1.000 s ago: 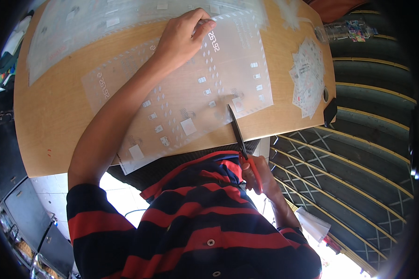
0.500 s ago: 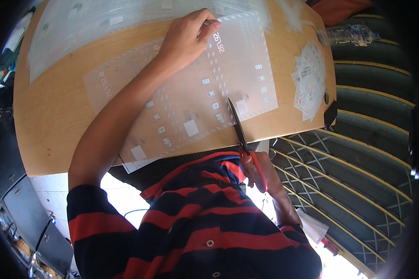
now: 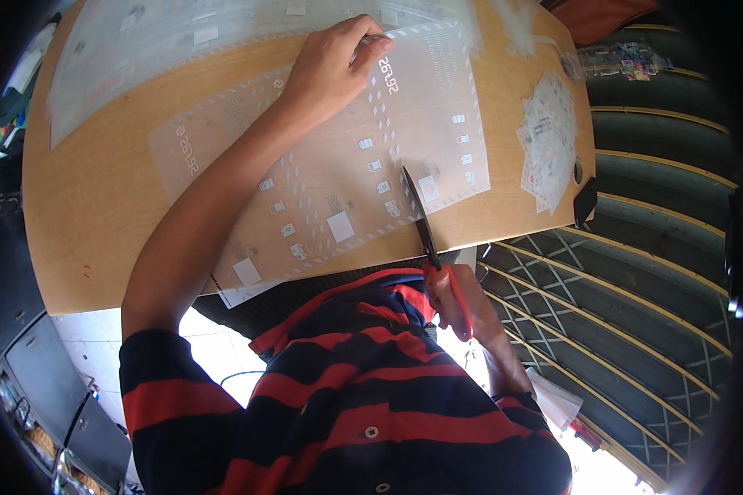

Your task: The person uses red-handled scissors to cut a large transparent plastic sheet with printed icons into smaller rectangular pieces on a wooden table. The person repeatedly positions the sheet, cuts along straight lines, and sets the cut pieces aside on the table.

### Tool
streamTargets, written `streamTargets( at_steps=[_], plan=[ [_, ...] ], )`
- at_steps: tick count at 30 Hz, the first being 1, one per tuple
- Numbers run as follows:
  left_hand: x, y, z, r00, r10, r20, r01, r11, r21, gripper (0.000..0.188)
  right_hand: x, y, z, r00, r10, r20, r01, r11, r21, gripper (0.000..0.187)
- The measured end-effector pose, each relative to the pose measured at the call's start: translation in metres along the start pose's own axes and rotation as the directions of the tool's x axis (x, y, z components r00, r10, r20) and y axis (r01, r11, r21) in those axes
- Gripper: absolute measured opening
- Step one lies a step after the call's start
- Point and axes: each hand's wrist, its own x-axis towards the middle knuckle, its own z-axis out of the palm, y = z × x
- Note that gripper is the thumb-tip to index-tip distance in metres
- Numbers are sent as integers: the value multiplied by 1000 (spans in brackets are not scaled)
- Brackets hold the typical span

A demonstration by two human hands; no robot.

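Note:
A thin translucent sheet (image 3: 330,177) printed with white patterns lies over the table, its near corner reaching past the table's front edge. At its far edge my left hand (image 3: 334,66) is closed, thumb and bent forefinger pinching the sheet, with the forearm crossing above it. My right hand (image 3: 462,293) is wrapped round the red handles of a pair of scissors (image 3: 422,219) at the front edge. Their dark blades point away from me over the sheet, beside a dashed printed band, and look nearly together. Whether they have cut the sheet here is hard to make out.
More translucent printed sheets (image 3: 140,66) cover the far left of the wooden table (image 3: 82,214). A pile of small cut pieces (image 3: 547,144) sits at the right, near a clear plastic bottle (image 3: 619,62). Dark ribbed shutter panels (image 3: 660,181) stand beyond the right edge.
The scissors have shifted slightly farther from me along the sheet, and my right hand has moved a little with them. My left hand stays at the far edge.

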Motion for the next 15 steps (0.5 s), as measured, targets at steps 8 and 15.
streamTargets(
  at_steps=[8, 15],
  plan=[
    [-1, -1, -1, 1000, -6, 5, 6, 1000, -9, 27, 3, -18, 0, 994, 98, -46, -95, 993, 68, 69],
    [0, 0, 1, 1000, -16, -3, 16, 1000, -16, 26, 2, -7, 1, 995, -73, -65, 64, 990, -127, 59]
  ],
)
